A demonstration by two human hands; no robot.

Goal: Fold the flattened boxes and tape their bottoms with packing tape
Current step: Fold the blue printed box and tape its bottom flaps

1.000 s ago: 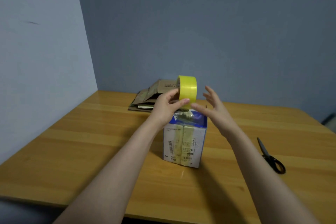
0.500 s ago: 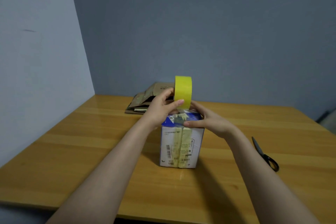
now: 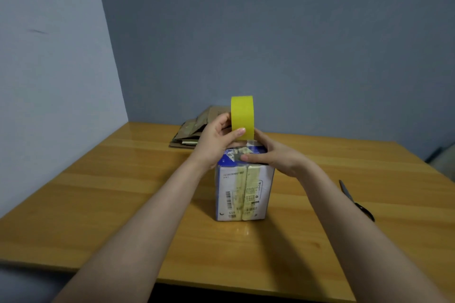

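A white and blue box (image 3: 245, 192) stands upright in the middle of the wooden table (image 3: 123, 192), with strips of yellowish tape running down its near side. My left hand (image 3: 216, 141) grips a yellow tape roll (image 3: 242, 115) held on edge just above the box's far top edge. My right hand (image 3: 273, 155) lies over the box top, its thumb pressing the taped surface and its fingers reaching over the far side. A short stretch of tape runs from the roll down to the box top.
A pile of flattened cardboard boxes (image 3: 194, 130) lies at the back of the table by the wall corner. Black scissors (image 3: 357, 202) lie on the table to the right, partly behind my right forearm. Walls close off the left and the back.
My right hand came down from the air onto the box top and presses the tape there. The tape roll has turned edge-on above the box.
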